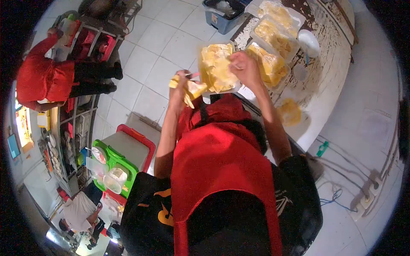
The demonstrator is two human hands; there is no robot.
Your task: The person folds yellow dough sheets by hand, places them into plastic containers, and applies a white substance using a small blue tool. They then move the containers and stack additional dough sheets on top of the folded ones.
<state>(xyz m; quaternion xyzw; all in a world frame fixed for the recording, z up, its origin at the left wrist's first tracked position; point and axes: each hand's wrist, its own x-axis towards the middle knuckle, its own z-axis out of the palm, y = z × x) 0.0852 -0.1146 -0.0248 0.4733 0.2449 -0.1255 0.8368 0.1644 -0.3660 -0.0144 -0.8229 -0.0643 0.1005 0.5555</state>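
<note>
My left hand [181, 85] is closed around a folded, floppy yellow sheet [196, 88] with whitish powder on it, and a strip of it hangs below my fingers. A short pink edge shows just beside that hand. My right hand [244, 67] hovers over the right edge of a clear plastic tub [204, 81], fingers drawn together and slightly blurred; what they hold, if anything, I cannot tell. Inside the tub lie similar yellow pieces [218, 66] dusted with white. The tub sits right in front of my red apron [222, 158].
More tubs of yellow pieces [269, 64] stand on the worn white table [329, 89], near a white bowl [308, 43]. A blue-grey bin [222, 19] is beyond. Left are a green-lidded box [112, 160], shelving, and a person in red [47, 81]; others are farther back.
</note>
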